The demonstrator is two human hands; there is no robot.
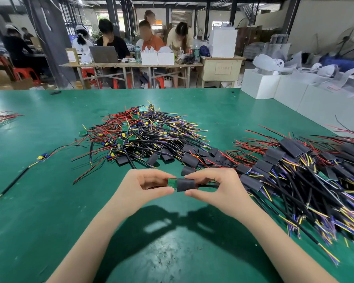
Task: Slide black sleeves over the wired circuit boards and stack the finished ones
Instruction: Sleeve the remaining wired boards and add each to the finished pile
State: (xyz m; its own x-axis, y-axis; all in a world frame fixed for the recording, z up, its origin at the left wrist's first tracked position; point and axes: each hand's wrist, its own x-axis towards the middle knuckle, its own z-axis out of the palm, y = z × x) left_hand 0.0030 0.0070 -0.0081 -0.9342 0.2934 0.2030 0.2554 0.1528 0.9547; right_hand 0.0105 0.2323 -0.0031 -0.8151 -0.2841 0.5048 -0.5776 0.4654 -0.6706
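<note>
Hands meet just above the green table: the left hand pinches the bare end of the circuit board, the right hand pinches the black sleeve half over it. Sleeve could snag on a component (hidden underneath) and buckle, or strain the wires.

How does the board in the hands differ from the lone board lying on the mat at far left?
The held board is lifted off the mat, pinched by the left hand; the lone board lies untouched. The held board is partly inside a black sleeve gripped by the right hand; the lone board is bare. Both trail wires.
</note>
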